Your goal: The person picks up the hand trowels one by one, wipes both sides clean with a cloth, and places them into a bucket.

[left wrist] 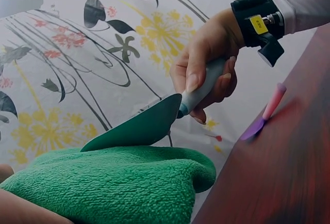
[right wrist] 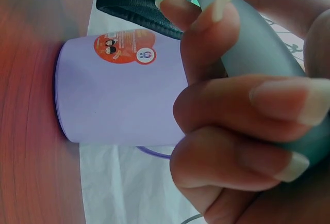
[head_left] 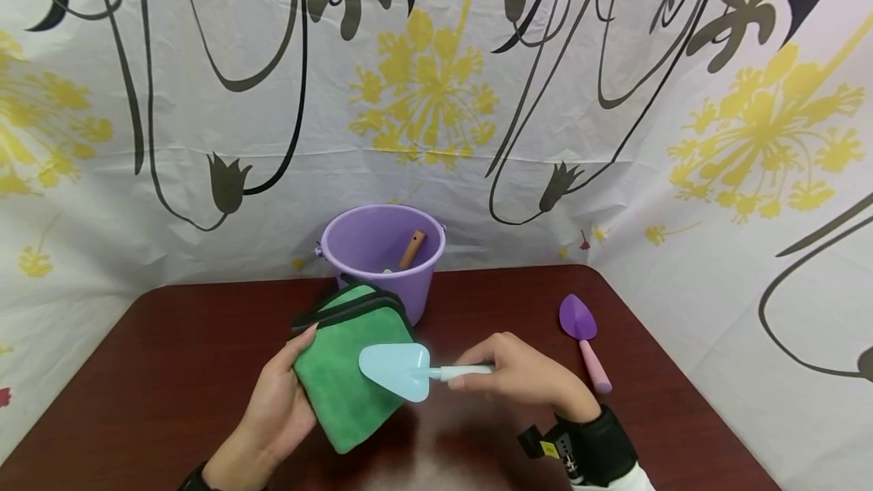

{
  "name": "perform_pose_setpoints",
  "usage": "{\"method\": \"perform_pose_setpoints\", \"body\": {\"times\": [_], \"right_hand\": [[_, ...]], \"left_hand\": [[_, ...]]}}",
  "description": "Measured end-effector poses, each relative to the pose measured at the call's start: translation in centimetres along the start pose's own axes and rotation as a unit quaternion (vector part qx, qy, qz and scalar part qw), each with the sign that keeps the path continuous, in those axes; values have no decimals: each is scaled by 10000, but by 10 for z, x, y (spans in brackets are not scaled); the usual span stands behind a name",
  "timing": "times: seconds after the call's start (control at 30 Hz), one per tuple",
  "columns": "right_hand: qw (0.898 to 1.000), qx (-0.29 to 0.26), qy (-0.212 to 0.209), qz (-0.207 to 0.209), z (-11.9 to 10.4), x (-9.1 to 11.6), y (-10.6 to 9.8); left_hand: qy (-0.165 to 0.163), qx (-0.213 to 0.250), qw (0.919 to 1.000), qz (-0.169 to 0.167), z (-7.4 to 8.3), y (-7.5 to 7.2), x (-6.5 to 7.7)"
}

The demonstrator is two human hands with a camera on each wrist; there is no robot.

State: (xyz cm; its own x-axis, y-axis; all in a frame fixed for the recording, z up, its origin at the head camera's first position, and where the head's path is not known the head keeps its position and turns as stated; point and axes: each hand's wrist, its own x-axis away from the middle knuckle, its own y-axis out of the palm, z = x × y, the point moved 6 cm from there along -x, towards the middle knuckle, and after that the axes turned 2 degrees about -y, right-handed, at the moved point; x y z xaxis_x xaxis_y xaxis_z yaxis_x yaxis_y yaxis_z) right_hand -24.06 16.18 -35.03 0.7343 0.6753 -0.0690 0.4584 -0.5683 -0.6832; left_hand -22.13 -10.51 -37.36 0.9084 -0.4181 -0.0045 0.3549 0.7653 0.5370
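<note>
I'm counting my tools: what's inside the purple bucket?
A brown handle and a small pale bit show inside the purple bucket. Its near wall hides the bottom and the handle's lower end.

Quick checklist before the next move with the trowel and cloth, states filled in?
1. Right grip holds the light-blue trowel by its handle: ok.
2. Left grip holds the green cloth: ok.
3. Cloth wrapped around the blade: not ok; the blade's upper face is uncovered.
4. Blade underside free of dirt: cannot tell; it faces the cloth.
5. Purple bucket upright on the table: ok.
6. Purple trowel with pink handle apart from both hands: ok, lying off to the right.
</note>
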Motion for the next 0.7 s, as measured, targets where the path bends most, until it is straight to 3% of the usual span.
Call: {"method": "perform_pose_setpoints", "body": {"times": [0.1,0.27,0.7], "right_hand": [[10000,19,-14,-23,-1,0,0],[10000,84,-34,-21,-3,1,0],[9998,174,-61,57,-7,0,1]], "left_hand": [[64,-248,9997,-10,0,0,1],[0,-794,9965,261,-2,-1,1],[107,-1436,9847,982,2,3,3]]}}
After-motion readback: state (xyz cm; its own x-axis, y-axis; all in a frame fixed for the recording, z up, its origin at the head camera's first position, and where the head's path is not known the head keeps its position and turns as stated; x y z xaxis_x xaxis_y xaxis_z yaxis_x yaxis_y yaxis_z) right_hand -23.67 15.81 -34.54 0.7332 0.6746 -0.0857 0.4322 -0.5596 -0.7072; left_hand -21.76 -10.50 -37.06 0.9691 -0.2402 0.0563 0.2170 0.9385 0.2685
